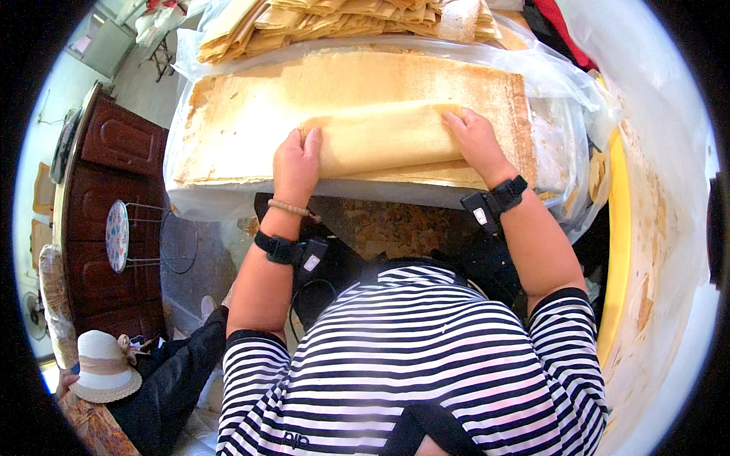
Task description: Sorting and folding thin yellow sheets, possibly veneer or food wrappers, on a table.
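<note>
Plastic sheeting covered the worktop, carrying a broad tan sheet stack. Near its front edge lay the folded sheet, long axis left-to-right. Left hand and right hand clamped its opposite ends, equally near.

I see a pale yellow-tan sheet rolled up on a wider tan stack of sheets with browner, toasted edges. Folded sheets at the top are the same straw colour. My shirt is striped black and white. Black bands sit on both wrists, plus a beige bead bracelet on the left. The cabinet is dark reddish brown, the hat cream with a tan band, and a yellow rim runs along the right.
</note>
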A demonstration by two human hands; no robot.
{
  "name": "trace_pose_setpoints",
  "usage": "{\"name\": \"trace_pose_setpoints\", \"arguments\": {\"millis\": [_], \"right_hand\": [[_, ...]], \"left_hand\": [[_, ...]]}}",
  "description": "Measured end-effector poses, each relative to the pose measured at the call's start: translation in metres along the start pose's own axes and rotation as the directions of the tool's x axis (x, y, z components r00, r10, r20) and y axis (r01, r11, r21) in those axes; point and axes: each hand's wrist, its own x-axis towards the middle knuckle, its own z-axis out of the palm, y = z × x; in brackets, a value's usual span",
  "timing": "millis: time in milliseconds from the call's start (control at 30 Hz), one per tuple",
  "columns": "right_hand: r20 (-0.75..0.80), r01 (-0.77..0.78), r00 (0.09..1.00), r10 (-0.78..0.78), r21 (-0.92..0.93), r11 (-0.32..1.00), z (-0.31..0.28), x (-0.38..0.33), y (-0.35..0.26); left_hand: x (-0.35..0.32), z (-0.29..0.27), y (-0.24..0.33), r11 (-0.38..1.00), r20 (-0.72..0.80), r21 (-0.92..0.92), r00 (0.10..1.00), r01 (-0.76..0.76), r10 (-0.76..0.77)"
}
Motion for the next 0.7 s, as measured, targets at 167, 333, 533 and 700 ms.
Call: {"name": "trace_pose_setpoints", "arguments": {"millis": [167, 333, 533, 700], "right_hand": [[0.092, -0.099, 0.991, 0.093, 0.069, 0.993, 0.007, 0.015, 0.009], [0.140, -0.116, 0.984, 0.107, 0.057, 0.992, 0.011, 0.027, 0.018], [0.179, -0.172, 0.974, 0.140, 0.180, 0.969, 0.012, 0.021, 0.003], [0.291, 0.525, 0.851, -0.438, -0.422, 0.739, 0.027, -0.020, -0.058]], "left_hand": [[0.005, 0.003, 0.026, 0.871, -0.044, 0.484, 0.997, 0.080, -0.067], [-0.006, 0.024, 0.043, 0.696, -0.068, 0.628, 0.867, -0.348, 0.494], [-0.024, 0.049, 0.050, 0.634, 0.346, 0.418, 0.759, -0.650, 0.551], [-0.022, 0.048, 0.053, 0.675, 0.373, 0.434, 0.801, -0.597, 0.469]]}}
